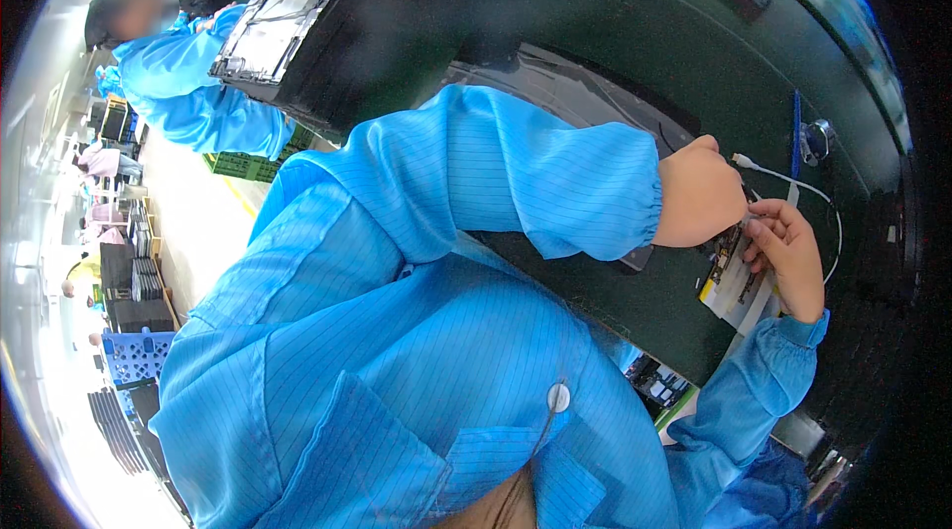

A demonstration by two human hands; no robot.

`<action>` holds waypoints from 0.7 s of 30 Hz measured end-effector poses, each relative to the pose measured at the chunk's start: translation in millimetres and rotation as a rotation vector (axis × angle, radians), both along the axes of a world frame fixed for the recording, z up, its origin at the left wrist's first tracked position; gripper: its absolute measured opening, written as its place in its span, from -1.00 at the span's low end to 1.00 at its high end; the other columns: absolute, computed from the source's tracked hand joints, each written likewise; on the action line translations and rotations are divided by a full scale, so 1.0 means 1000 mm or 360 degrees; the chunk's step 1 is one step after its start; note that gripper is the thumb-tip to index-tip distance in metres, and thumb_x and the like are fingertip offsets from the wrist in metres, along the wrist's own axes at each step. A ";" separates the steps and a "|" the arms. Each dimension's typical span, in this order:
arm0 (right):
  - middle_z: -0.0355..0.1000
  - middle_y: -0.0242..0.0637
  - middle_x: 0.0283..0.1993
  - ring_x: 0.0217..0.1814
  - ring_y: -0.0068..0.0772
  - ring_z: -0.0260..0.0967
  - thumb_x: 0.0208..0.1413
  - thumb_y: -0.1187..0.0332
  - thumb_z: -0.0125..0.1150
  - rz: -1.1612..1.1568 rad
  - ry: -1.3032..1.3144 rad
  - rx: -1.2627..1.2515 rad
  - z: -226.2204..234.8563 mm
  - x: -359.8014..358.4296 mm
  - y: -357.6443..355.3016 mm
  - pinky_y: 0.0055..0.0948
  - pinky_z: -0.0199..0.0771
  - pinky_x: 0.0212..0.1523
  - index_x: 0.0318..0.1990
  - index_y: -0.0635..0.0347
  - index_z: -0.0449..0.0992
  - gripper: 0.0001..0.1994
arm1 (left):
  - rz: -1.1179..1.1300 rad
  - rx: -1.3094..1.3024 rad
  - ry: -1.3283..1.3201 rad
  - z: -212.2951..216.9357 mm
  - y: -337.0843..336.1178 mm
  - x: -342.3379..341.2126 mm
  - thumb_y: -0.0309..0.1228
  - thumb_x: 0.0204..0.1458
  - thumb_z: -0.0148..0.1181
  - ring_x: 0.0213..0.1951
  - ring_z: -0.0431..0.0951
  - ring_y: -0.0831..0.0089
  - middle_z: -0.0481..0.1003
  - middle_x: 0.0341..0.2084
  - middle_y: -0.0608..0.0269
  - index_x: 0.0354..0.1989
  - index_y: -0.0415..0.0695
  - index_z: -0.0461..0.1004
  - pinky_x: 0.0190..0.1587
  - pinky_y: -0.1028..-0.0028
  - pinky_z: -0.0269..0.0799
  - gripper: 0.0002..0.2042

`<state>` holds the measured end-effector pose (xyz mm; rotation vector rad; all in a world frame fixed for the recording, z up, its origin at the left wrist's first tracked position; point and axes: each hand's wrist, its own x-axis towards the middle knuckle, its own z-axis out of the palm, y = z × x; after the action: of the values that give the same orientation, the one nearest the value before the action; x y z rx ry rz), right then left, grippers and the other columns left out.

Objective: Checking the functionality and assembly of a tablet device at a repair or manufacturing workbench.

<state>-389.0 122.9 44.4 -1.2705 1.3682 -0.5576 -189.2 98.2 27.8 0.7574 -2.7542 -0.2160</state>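
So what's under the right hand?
Part of a white-and-yellow piece shows beside the right hand, toward the left hand. Whatever lies directly beneath the palm and fingertips is covered.

On the dark green worktop (635,316) I am viewing remotely, I see a flat dark panel (570,83), a curving white cable (815,190), a slim blue strip (796,127), a yellow-and-white piece (730,299) and, farther left, a black stack (307,58).

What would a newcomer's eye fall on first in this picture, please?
Probably the bright blue striped sleeve stretching across the middle. It leads to the left hand, close beside the right hand over the dark work surface at the right. The white cable curving just beyond them also stands out.
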 end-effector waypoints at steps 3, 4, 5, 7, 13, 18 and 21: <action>0.36 -0.43 -0.45 -0.54 -0.68 0.26 0.00 0.38 0.09 0.0013 0.0023 0.0004 0.002 0.002 -0.001 -0.70 0.21 -0.56 -0.18 0.24 0.34 -0.77 | 0.0014 -0.0030 0.0039 -0.001 0.000 -0.001 -0.40 -0.24 0.03 -0.43 0.47 0.27 0.44 -0.59 0.17 -0.61 -0.08 0.46 -0.24 0.31 0.26 -0.91; 0.36 -0.43 -0.45 -0.54 -0.68 0.26 0.00 0.38 0.09 0.0015 0.0023 0.0004 0.002 0.002 -0.001 -0.70 0.21 -0.56 -0.18 0.24 0.34 -0.77 | 0.0016 -0.0030 0.0039 -0.001 -0.001 -0.001 -0.40 -0.24 0.03 -0.43 0.47 0.27 0.44 -0.59 0.17 -0.61 -0.08 0.46 -0.24 0.31 0.26 -0.91; 0.34 -0.44 -0.45 -0.55 -0.69 0.25 -0.02 0.41 0.11 0.0008 0.0003 0.0013 0.001 0.002 -0.002 -0.71 0.20 -0.57 -0.18 0.23 0.34 -0.76 | 0.0013 -0.0050 0.0046 -0.003 -0.001 -0.002 -0.41 -0.25 0.03 -0.42 0.48 0.27 0.45 -0.59 0.18 -0.61 -0.08 0.46 -0.24 0.31 0.26 -0.91; 0.32 -0.45 -0.46 -0.55 -0.70 0.24 -0.04 0.44 0.12 -0.0002 -0.0017 0.0023 -0.001 0.003 -0.001 -0.72 0.19 -0.57 -0.18 0.23 0.34 -0.76 | 0.0007 -0.0069 0.0055 -0.004 -0.002 -0.003 -0.42 -0.25 0.03 -0.42 0.48 0.28 0.45 -0.59 0.18 -0.60 -0.07 0.47 -0.23 0.30 0.26 -0.92; 0.12 -0.55 -0.53 -0.62 -0.79 0.09 -0.18 0.62 0.16 -0.0060 0.0247 -0.0155 -0.001 0.014 0.002 -0.76 0.11 -0.62 -0.22 0.21 0.36 -0.71 | -0.0024 -0.0081 0.0051 0.001 0.001 -0.001 -0.43 -0.27 0.04 -0.42 0.48 0.28 0.45 -0.59 0.19 -0.60 -0.07 0.47 -0.23 0.31 0.26 -0.93; 0.08 -0.57 -0.60 -0.67 -0.79 0.04 -0.19 0.60 0.18 -0.0035 0.0324 -0.0177 -0.010 0.010 -0.002 -0.75 0.05 -0.68 -0.30 0.23 0.39 -0.77 | -0.0006 -0.0111 -0.0007 -0.004 -0.001 -0.005 -0.43 -0.28 0.05 -0.44 0.48 0.29 0.46 -0.61 0.19 -0.59 -0.07 0.47 -0.24 0.30 0.26 -0.92; 0.10 -0.58 -0.63 -0.67 -0.79 0.06 -0.19 0.58 0.20 0.0005 0.0438 -0.0214 -0.009 0.009 -0.002 -0.74 0.06 -0.69 -0.33 0.22 0.39 -0.79 | 0.0011 -0.0154 -0.0022 -0.004 -0.001 -0.006 -0.41 -0.29 0.06 -0.41 0.48 0.30 0.45 -0.60 0.20 -0.61 -0.06 0.48 -0.26 0.32 0.26 -0.93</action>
<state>-379.5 120.7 35.2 -1.5008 1.5758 -0.4921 -195.4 97.6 23.8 0.7451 -2.7517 -0.0757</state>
